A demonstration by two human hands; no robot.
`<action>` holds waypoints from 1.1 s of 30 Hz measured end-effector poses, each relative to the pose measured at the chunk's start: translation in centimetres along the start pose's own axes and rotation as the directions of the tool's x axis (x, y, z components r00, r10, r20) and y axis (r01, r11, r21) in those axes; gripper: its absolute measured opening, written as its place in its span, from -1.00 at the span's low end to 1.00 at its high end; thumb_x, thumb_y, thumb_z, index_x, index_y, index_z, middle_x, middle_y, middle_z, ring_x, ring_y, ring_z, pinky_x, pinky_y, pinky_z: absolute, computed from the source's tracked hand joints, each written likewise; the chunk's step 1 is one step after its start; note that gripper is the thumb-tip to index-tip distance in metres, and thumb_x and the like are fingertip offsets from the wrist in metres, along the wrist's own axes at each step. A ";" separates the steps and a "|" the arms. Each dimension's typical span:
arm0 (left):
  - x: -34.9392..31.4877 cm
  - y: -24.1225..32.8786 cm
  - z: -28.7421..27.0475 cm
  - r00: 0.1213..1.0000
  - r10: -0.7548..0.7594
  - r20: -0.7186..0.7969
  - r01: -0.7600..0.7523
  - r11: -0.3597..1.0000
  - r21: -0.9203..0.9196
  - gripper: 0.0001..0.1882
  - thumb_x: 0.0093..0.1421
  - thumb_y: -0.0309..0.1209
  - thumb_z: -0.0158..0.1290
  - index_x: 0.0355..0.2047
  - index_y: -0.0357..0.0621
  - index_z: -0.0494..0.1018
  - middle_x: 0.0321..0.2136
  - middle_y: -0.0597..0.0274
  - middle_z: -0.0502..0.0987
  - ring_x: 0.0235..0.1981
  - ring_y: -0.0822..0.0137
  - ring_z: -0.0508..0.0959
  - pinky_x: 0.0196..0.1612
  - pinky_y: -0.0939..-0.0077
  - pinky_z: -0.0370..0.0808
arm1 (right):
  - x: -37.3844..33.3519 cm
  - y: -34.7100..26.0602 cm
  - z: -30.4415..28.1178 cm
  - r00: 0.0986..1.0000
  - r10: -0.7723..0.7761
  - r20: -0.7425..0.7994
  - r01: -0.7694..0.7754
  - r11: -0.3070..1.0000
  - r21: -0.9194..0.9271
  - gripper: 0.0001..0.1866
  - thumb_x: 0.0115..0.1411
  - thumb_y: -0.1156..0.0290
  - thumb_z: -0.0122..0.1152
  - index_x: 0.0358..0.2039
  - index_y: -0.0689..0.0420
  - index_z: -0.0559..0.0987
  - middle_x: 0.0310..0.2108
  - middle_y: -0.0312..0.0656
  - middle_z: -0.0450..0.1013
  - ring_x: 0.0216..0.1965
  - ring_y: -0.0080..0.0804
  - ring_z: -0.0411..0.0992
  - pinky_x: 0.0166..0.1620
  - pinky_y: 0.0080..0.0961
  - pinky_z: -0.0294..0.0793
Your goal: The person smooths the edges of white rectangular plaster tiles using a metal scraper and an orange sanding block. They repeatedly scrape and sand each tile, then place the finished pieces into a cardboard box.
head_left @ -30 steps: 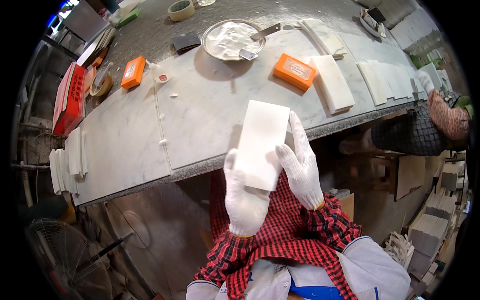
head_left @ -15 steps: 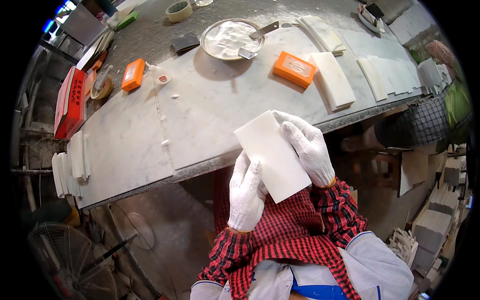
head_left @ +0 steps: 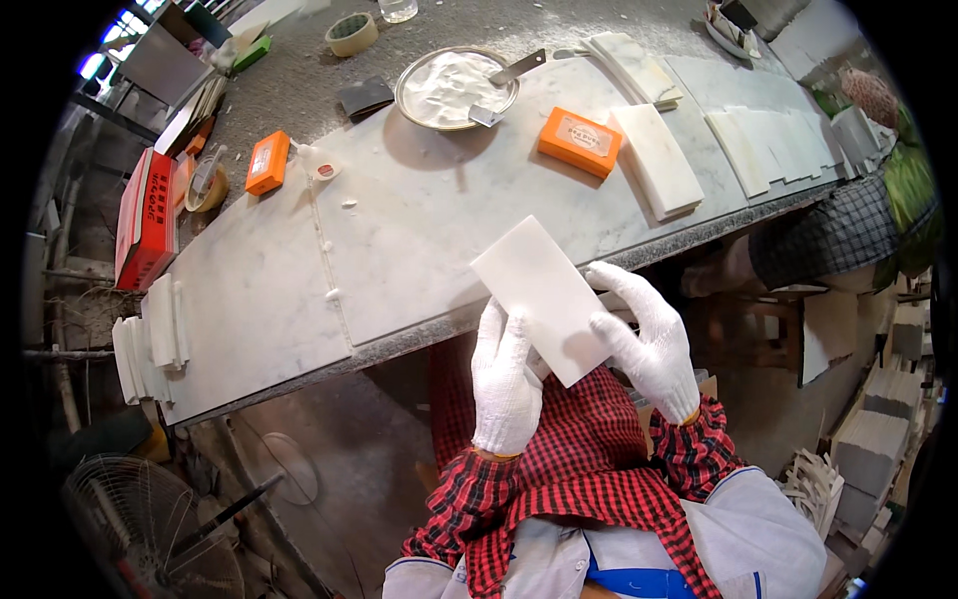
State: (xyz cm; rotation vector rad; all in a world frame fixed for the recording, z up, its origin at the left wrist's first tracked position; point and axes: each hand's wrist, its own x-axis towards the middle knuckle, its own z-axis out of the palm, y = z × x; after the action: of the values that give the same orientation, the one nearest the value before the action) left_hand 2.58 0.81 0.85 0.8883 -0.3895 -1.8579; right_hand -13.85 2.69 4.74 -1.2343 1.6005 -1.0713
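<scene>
Your right hand (head_left: 657,349) has slipped off the tile's upper corner since the earlier frame, its fingers now spread wide; its thumb lies at the right edge, contact unclear. Your left hand (head_left: 506,394) grips the tile (head_left: 539,290) by its lower-left side, thumb on the upper face. Tile position: aslant between your hands, held up at the near edge of the bench (head_left: 429,240). Beyond it: bowl (head_left: 424,124), scraper (head_left: 521,68), orange box (head_left: 579,142).
</scene>
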 end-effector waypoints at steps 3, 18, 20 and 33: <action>0.0 -0.3 0.3 1.000 0.012 0.009 -0.012 1.000 0.025 -0.45 0.56 -0.32 -0.10 0.44 -0.30 0.13 0.27 0.05 0.40 0.26 0.22 0.46 0.30 0.27 0.44 | -0.5 0.4 0.3 0.986 -0.163 0.034 0.167 0.959 -0.227 -0.26 0.10 0.33 0.52 0.28 0.23 0.48 0.25 0.07 0.44 0.22 -0.11 0.49 0.25 -0.27 0.49; 3.4 5.3 -1.2 0.916 0.393 0.086 -0.396 0.844 0.362 -0.49 0.58 -0.19 -0.16 0.36 -0.29 0.27 0.05 -0.07 0.59 0.01 0.13 0.65 0.10 0.19 0.64 | 1.6 1.3 -4.1 0.917 -0.102 0.385 -0.369 0.146 0.918 -0.07 0.36 -0.23 0.09 0.47 0.24 0.18 0.23 0.27 0.33 -0.05 0.02 0.44 -0.15 -0.24 0.58; 5.1 6.8 -3.0 0.828 0.553 0.095 -0.464 0.578 0.671 -0.56 0.55 -0.36 -0.10 0.32 -0.40 0.33 0.06 -0.05 0.58 0.07 0.18 0.60 0.22 0.23 0.55 | 2.1 1.0 -5.0 0.925 -0.126 0.358 -0.344 0.122 0.931 -0.06 0.37 -0.28 0.06 0.49 0.18 0.16 0.25 0.29 0.29 -0.10 -0.07 0.38 -0.16 -0.30 0.54; 9.5 7.5 -9.1 0.618 0.653 0.438 -0.530 -0.065 0.845 -0.71 0.30 -0.60 0.15 0.03 -0.35 0.59 -0.05 -0.05 0.65 -0.06 0.12 0.67 0.04 0.29 0.62 | 6.4 0.6 -8.7 0.840 -0.385 -0.382 0.090 0.794 -0.601 -0.30 0.14 0.25 0.45 0.28 0.18 0.49 0.12 0.02 0.50 0.12 -0.12 0.52 0.19 -0.22 0.51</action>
State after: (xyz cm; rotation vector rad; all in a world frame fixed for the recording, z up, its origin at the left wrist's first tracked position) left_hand 11.85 -9.89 -4.55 1.2608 -1.7021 -0.4737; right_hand -23.31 -2.32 6.05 -1.6944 2.3181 -1.1787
